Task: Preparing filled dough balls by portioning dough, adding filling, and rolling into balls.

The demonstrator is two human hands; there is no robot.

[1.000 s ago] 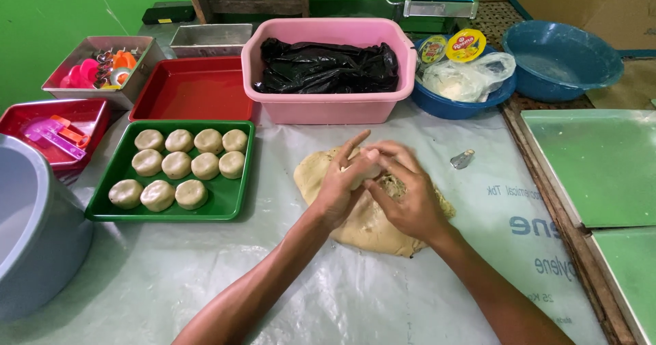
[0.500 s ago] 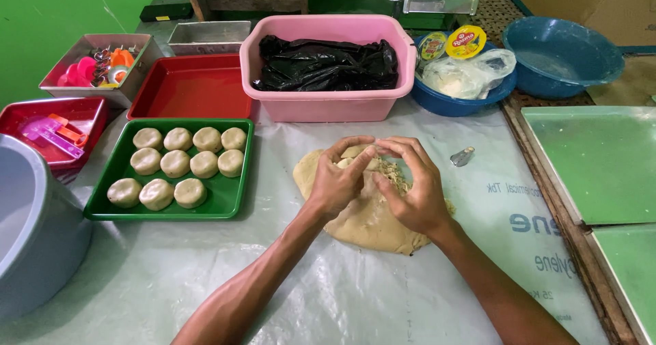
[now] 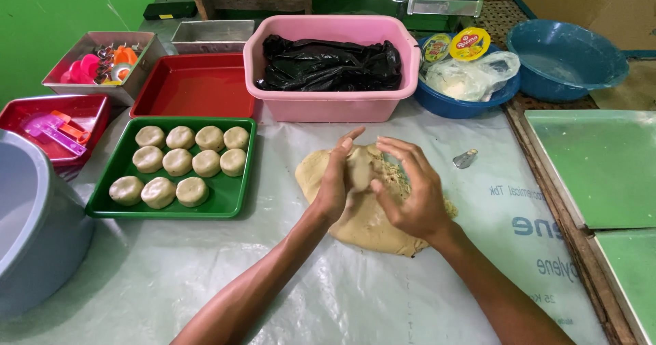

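A flat mass of beige dough (image 3: 369,225) lies on the plastic-covered table in front of me. Just above it, my left hand (image 3: 336,181) and my right hand (image 3: 408,191) press a small lump of dough (image 3: 360,169) between them, palms facing each other. To the left, a green tray (image 3: 229,195) carries several round dough pieces (image 3: 179,162) in rows.
A pink tub (image 3: 335,106) with black plastic bags sits behind the dough. A red tray (image 3: 195,89), a box of coloured cutters (image 3: 99,65), a grey basin (image 3: 34,229) at left, two blue bowls (image 3: 567,51) and green trays (image 3: 601,160) at right surround the work area.
Both hands have shifted the small dough lump between them, from fingertips pinching it to palms closing around it. The big dough mass and the trays have stayed put.
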